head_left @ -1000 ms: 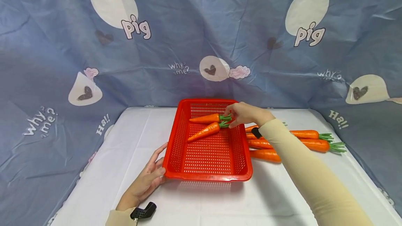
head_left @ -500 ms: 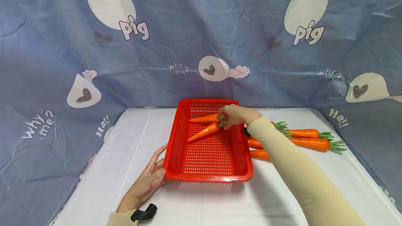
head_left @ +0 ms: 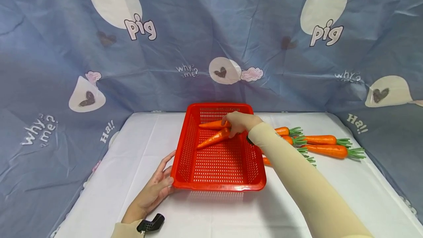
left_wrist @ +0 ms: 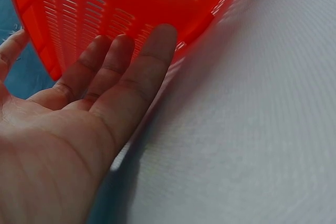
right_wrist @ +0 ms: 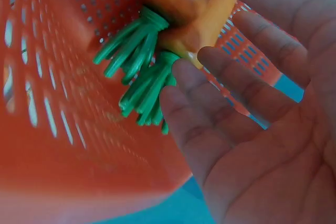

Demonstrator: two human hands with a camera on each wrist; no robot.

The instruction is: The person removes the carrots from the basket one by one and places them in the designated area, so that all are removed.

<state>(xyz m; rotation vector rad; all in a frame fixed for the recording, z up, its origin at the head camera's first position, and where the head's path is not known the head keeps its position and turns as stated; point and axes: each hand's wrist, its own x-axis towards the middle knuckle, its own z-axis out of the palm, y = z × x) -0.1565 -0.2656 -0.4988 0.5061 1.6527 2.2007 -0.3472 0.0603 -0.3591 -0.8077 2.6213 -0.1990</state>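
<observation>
A red plastic basket (head_left: 218, 187) with perforated walls stands in the middle of the white table. Inside lie two carrots, a back carrot (head_left: 210, 124) and a front carrot (head_left: 214, 139), tips to the left. My left hand (head_left: 153, 193) rests against the basket's near left corner, its fingers stretched along the perforated wall in the left wrist view. Over the carrots' leafy ends reaches my right hand (head_left: 240, 122), hiding their tops in the head view. The right wrist view shows the green tops (right_wrist: 131, 48) beside that hand's extended fingers (right_wrist: 194, 111), with the thumb on the opposite side.
Several more carrots (head_left: 330, 151) lie on the table right of the basket, partly behind the right sleeve (head_left: 297, 172). A blue printed cloth (head_left: 158, 83) hangs behind the table (head_left: 142, 139).
My right hand has moved left and slightly down over the two carrots in the basket, baring more carrots on the right. The left hand and basket have stayed in place.
</observation>
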